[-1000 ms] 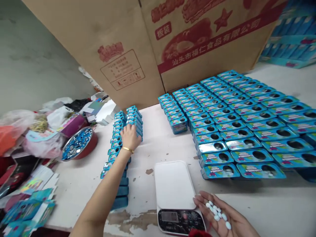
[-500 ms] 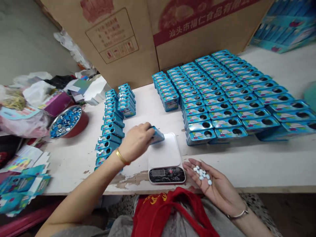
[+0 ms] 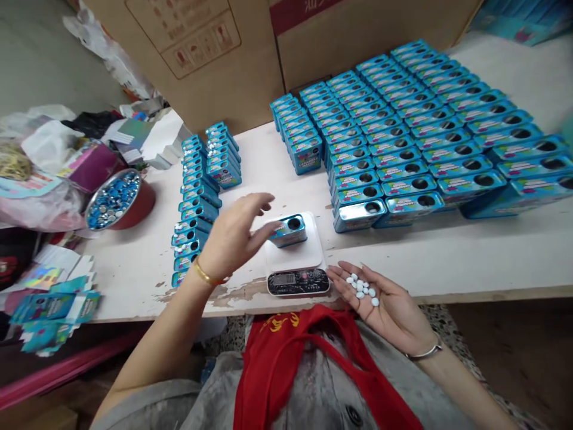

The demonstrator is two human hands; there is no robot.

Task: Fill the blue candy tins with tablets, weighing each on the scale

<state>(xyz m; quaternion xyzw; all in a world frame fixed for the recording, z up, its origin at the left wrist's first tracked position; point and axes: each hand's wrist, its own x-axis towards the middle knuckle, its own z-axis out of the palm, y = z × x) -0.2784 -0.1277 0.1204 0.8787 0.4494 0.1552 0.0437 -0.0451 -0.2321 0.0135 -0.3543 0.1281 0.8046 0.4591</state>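
Note:
A blue tin (image 3: 289,231) with a dark round hole in its top stands on the white plate of a kitchen scale (image 3: 298,282). My left hand (image 3: 239,230) is just left of this tin, thumb and fingers apart. Its thumb tip reaches the tin's left end; whether it touches I cannot tell. Palm up, my right hand (image 3: 387,304) lies at the scale's right front corner. Several small white oval candies (image 3: 362,288) rest in its palm. The digits on the scale's display are too blurred to read.
Rows of blue tins (image 3: 407,170) with holes stand at right. Two shorter rows at left (image 3: 192,209) carry white candies on some tops. A red bowl (image 3: 138,206) holds blue and silver pieces. Cardboard boxes (image 3: 250,65) wall off the back. Folded cartons (image 3: 54,307) lie far left.
The tin, held tilted by my left hand before, now stands on the scale plate. My left hand has let go and opened. My right hand still holds the candies. The view has tilted down.

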